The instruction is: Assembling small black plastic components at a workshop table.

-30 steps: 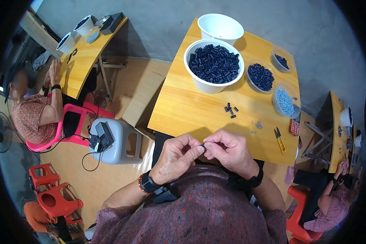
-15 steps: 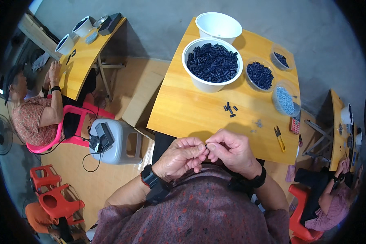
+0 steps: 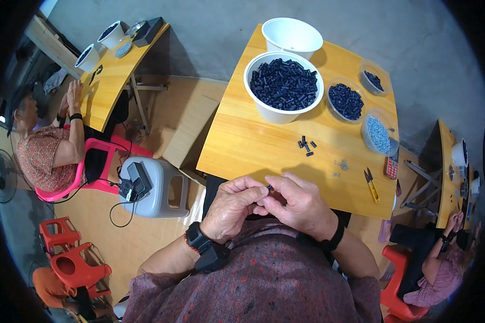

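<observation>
My left hand [image 3: 233, 207] and my right hand [image 3: 303, 204] meet above the table's near edge. Their fingertips pinch a small dark plastic piece [image 3: 270, 188], which the fingers mostly cover. Just beyond them, several loose black plastic pieces [image 3: 307, 144] lie on the wooden table [image 3: 242, 145]. A small scatter of tiny metal parts [image 3: 341, 164] is to the right of these. Yellow-handled snips [image 3: 372, 187] rest near the right edge.
A white bowl [image 3: 248, 89] full of black pieces stands before another white bowl [image 3: 293, 36]. Clear tubs hold black pieces [image 3: 346, 101] and light-blue small parts [image 3: 377, 134]. A red calculator [image 3: 391, 168] lies at the right edge. Co-workers [image 3: 51, 156] sit at tables on both sides.
My hands have drawn closer together, the right hand shifting slightly left and its fingers closing over the small dark piece. The things on the table keep their places.
</observation>
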A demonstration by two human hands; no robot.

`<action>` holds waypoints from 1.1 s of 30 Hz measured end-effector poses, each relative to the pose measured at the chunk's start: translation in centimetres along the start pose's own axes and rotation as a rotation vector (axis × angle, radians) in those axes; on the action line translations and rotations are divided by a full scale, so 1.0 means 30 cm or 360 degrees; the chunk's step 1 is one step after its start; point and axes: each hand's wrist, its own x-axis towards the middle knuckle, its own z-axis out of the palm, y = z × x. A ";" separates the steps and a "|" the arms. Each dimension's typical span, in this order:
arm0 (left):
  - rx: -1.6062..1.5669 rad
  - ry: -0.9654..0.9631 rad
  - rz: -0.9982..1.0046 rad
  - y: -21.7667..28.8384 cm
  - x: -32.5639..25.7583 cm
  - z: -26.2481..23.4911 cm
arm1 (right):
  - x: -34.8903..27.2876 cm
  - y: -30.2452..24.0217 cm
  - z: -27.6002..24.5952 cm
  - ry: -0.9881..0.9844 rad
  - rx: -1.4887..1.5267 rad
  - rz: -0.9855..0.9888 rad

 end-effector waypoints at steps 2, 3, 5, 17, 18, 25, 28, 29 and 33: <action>-0.0030 0.0033 0.0014 -0.004 -0.004 -0.001 | 0.000 0.004 0.022 0.0088 -0.0014 -0.0081; -0.0032 0.0034 0.0015 -0.007 -0.005 -0.008 | 0.002 0.005 0.033 0.0086 -0.0014 -0.0082; -0.0169 0.0053 0.0023 -0.015 -0.005 -0.028 | 0.004 0.006 0.053 0.0101 0.0003 -0.0099; 0.0047 0.0044 0.0362 0.025 -0.038 -0.095 | 0.033 -0.004 0.103 -0.0003 0.0552 0.0202; 0.0046 0.0056 0.0378 0.029 -0.038 -0.117 | 0.031 0.003 0.101 -0.0015 0.0559 0.0188; 0.0132 0.0575 0.0643 0.080 -0.061 -0.320 | -0.077 0.095 0.054 0.0089 0.0475 0.0638; 0.0064 0.0899 0.0880 0.111 -0.036 -0.432 | -0.101 0.109 0.018 0.0010 0.0189 0.0505; 0.0117 0.1018 0.0910 0.110 -0.014 -0.491 | -0.110 0.114 0.012 0.0028 0.0208 0.0514; 0.0295 0.1124 0.0771 0.143 0.069 -0.610 | -0.150 0.125 -0.003 0.0098 0.0209 0.0530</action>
